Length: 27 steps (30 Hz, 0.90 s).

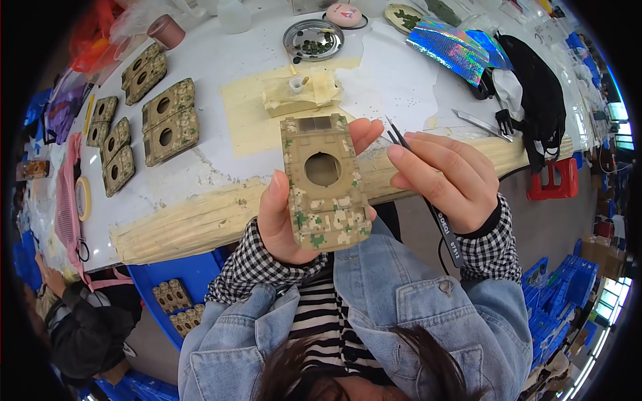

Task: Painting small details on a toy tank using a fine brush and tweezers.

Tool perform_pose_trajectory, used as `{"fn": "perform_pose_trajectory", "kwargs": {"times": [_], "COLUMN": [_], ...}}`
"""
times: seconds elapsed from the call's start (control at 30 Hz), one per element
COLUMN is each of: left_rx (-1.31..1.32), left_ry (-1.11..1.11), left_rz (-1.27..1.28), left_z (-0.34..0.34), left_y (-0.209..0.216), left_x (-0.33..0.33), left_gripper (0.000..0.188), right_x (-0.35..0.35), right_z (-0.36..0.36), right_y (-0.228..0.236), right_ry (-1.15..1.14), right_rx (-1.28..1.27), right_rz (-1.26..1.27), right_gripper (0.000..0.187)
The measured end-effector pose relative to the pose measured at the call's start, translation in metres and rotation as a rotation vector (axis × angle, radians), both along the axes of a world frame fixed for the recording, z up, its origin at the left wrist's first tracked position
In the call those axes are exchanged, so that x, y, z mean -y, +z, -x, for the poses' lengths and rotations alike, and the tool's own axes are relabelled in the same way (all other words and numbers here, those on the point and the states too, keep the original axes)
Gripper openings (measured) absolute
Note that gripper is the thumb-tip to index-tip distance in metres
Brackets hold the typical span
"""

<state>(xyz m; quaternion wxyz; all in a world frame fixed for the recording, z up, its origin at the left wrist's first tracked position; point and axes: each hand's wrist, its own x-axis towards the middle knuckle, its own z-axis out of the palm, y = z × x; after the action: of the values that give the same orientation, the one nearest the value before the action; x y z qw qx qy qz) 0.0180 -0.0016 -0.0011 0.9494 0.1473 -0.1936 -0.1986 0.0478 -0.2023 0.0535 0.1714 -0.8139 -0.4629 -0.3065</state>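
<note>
My left hand (281,217) is wrapped round a camouflage model tank hull (328,210), with a round hole in its top. The hull is held up in front of the table's near edge, its top facing me. Black tweezers (438,224) are pinched in my right hand (451,177), tips pointing up and apart from the hull. Just beyond the hull sits a tape-covered block (304,97) with a small white cup (296,85) on it. Farther back lies a round metal dish (294,41) holding small dark green parts.
More camouflage hulls (170,120) lie at the left of the table. A craft knife (481,125), a black bag (531,87) and shiny holographic film (448,47) are at right. A blue tray (150,284) with hull parts stands below the table's left edge. A person (87,327) sits at left.
</note>
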Motion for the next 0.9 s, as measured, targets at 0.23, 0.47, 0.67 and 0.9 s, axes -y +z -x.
{"fn": "perform_pose_trajectory", "kwargs": {"times": [0.23,0.47,0.67,0.9], "left_rx": [-0.102,-0.198,-0.205,-0.001], "left_ry": [0.079,0.141,0.153,-0.055], "left_rz": [-0.025,-0.072,-0.112,0.111], "left_z": [0.007,0.010,0.011,0.003], "left_y": [0.004,0.010,0.012,-0.006], "left_x": [0.006,0.008,0.008,-0.001], "left_gripper": [0.085,0.088,0.088,0.078], "right_x": [-0.001,-0.004,-0.004,-0.003], "right_z": [0.004,0.006,0.007,0.007], "right_y": [0.000,0.002,0.003,0.003], "right_ry": [-0.004,0.002,0.010,0.026], "right_rx": [-0.049,-0.091,-0.112,-0.091], "right_rz": [0.027,0.040,0.029,0.032], "right_gripper": [0.037,0.038,0.038,0.037]}}
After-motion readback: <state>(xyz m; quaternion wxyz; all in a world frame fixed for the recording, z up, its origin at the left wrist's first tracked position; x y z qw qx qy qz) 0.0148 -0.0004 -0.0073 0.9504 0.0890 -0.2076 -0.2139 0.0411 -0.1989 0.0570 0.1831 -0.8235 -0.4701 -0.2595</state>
